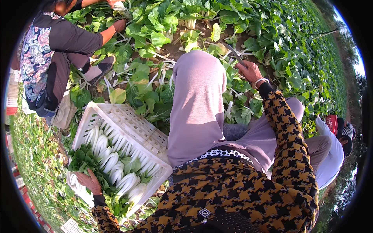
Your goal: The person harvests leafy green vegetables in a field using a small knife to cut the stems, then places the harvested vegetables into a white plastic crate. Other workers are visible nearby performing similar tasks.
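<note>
My left hand (89,181) is in the white plastic crate (157,171) at the lower left, its fingers around the dark green leaves of a bok choy (84,158). Rows of bok choy with thick white stalks (117,172) lie packed in this crate, which is tilted. At the upper right my right hand (249,71) grips a knife with a curved blade (234,53), held just above the growing plants. Cut leaves and white stalks (163,58) lie on the soil in front of my knees. The knife's handle is mostly hidden in my fingers.
A person in a floral vest (38,61) squats at the upper left, a hand among the plants. Another person in a white top (330,157) bends at the right, near a red crate (332,123). Growing bok choy (291,38) fills the field ahead. Another white crate (71,226) lies at lower left.
</note>
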